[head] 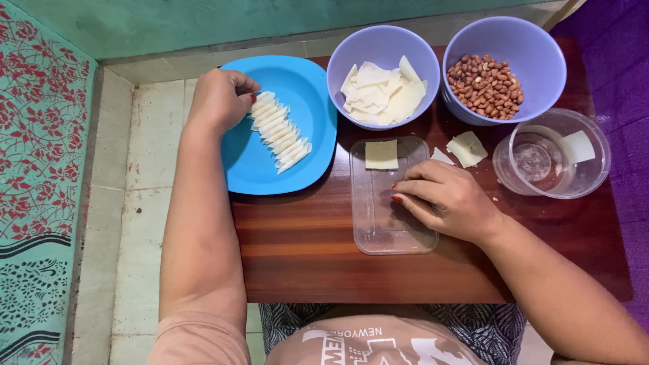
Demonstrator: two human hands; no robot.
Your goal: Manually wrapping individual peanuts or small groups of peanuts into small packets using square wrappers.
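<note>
Our left hand (220,100) pinches the top rolled wrapper in the row (278,132) on the blue plate (297,81), grip closed on it. Our right hand (446,199) rests fingers curled on the clear lid (378,223), holding nothing, beside a square wrapper (381,154) on the counter (304,263).

Plate (318,101) at table (304,263) left, row of rolled wrappers (280,132) on it. Right of plate: bowl of wrapper sheets (383,74), then bowl of peanuts (503,67). Before them: flat lid (378,223) bearing one square sheet (381,155); round container (551,154) far right.
</note>
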